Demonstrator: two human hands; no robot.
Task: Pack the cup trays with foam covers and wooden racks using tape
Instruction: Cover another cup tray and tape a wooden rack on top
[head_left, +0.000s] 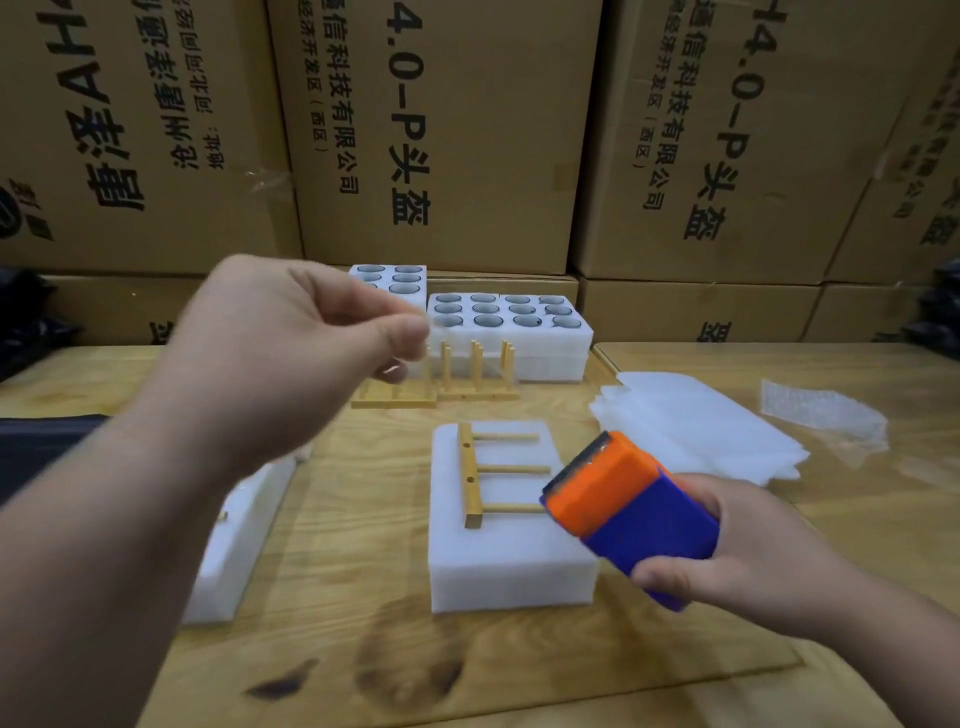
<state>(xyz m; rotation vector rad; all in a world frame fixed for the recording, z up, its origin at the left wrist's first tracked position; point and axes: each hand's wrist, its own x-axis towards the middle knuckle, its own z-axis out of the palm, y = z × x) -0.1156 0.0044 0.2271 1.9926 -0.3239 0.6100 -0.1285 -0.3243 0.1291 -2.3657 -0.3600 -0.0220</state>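
Dim warm light, motion-blurred, edges warped

This is a warehouse or stockroom packing station. Large printed cardboard cartons (441, 130) are stacked as a wall right behind a plywood table (363, 597). On the table lie packing goods: white foam cup trays (519, 322), a stack of foam sheets (696, 421), wooden racks (467, 379), and a piece of bubble wrap (821, 410).
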